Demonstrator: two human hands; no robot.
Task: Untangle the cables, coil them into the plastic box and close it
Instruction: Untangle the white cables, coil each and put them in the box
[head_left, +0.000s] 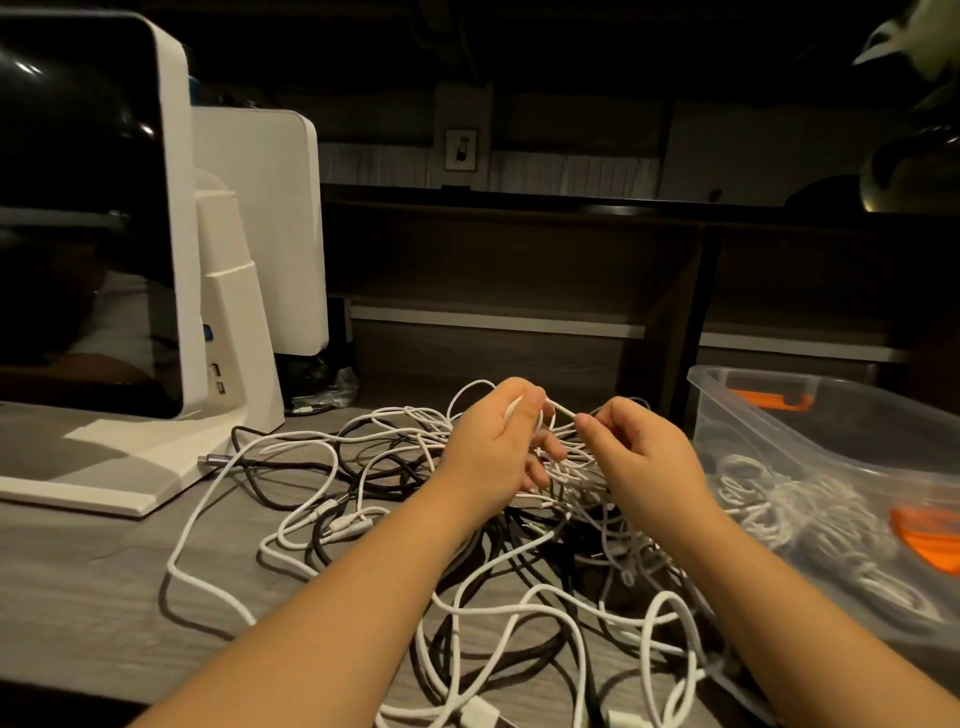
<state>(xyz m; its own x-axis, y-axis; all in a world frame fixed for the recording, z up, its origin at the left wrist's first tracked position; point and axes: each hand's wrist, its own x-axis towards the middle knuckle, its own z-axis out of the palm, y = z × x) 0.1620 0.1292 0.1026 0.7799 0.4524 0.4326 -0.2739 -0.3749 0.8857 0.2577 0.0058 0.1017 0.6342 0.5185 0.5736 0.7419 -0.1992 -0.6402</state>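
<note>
the left hand (498, 441) and the right hand (641, 452) are up over the middle of the worktop (78, 582). each grip is closed in a pinch on one thin white cable (563, 413) that runs between them, finger and thumb tight on it.

under the hands lies the big tangle of cables (467, 561), white ones and black ones all looped over each other. it spreads from the middle of the worktop down to the near edge. the plastic box (831, 467) sits at the right edge, open, with some coiled cables already inside. i cannot see its lid for sure.

what could go wrong: if the hands pull the white cable hard, a knot may get tighter. the whole pile may drag along too, and loops near the near edge could slip off. a plug could snag on another loop.

the cables are thin, round and bendy. the white ones look smooth. the box is clear and hard with orange clips (930, 540). the worktop is grey and looks like wood. a white screen stand (156, 457) stands at the left edge.
</note>
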